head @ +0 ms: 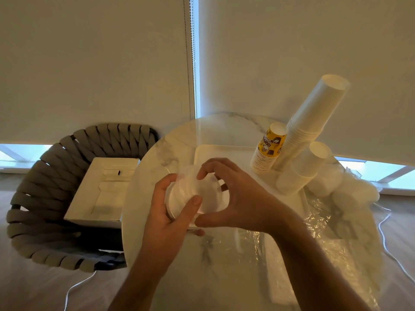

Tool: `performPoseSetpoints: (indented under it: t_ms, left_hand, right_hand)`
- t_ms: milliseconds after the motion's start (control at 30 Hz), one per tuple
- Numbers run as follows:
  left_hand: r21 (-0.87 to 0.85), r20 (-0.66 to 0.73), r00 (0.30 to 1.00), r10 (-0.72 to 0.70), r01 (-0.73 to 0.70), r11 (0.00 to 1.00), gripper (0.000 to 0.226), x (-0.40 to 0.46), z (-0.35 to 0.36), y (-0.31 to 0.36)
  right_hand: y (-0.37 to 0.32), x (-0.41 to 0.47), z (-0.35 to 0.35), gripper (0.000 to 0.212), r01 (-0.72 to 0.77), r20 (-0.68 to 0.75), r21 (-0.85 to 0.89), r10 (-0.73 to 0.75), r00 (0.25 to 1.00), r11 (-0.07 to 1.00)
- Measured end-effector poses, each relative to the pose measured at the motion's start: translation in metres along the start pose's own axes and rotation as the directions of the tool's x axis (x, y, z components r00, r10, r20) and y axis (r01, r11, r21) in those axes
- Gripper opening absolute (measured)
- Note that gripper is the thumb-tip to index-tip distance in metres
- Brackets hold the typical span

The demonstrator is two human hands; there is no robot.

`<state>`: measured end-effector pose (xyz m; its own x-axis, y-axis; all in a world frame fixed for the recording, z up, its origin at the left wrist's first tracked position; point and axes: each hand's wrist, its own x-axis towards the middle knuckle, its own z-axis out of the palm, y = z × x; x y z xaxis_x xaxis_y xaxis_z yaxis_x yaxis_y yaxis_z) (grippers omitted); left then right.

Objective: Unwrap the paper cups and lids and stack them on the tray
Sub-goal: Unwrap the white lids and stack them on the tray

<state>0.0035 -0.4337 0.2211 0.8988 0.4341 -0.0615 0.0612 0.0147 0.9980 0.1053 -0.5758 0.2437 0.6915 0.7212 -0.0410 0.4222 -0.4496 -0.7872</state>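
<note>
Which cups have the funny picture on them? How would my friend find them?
Find the round marble table, then the white tray on it. At the tray's far right stand three upside-down cup stacks. The printed cup stack is leftmost, beside the tall white cup stack: the only yellow one with brown pictures.

I note cream roller blinds (94, 63) drawn over windows, bead chain (187, 52) hanging at gap between them. Daylight strip (22, 153) showing beneath blind hems, left and right. Round white marble table (175, 140) at centre. Grey woven chair (45, 194) left of table, open white box (105, 189) on seat. Pale floor (33, 286); thin white cable (76, 286) across it.
</note>
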Motion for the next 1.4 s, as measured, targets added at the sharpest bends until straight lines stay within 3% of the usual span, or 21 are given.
performPoseSetpoints:
  t_ms: [267, 500, 800, 1400]
  left_hand:
    - [0.011, 0.012, 1.0, 0.004, -0.004, 1.0, 0.057, -0.005, -0.007, -0.002]
    - [-0.022, -0.074, 0.997, -0.019, 0.017, 1.0, 0.053, -0.009, -0.019, -0.008]
    - [0.024, -0.118, 0.993, -0.006, 0.009, 1.0, 0.054, -0.021, -0.028, -0.007]
    - [0.014, -0.08, 0.997, 0.015, -0.014, 1.0, 0.054, -0.03, -0.03, -0.002]
  right_hand:
    - [0.012, -0.003, 0.001, 0.06, -0.035, -0.183, 0.133, 0.059, 0.981, 0.991]
    - [0.071, 0.005, 0.009, 0.058, -0.227, -0.423, 0.101, 0.248, 0.871, 0.969]
    - [0.156, 0.003, 0.06, 0.06, -0.529, -0.326, -0.096, 0.476, 0.817, 0.843]
    - [0.182, 0.008, 0.072, 0.061, -0.569, -0.184, -0.198, 0.54, 0.821, 0.798]
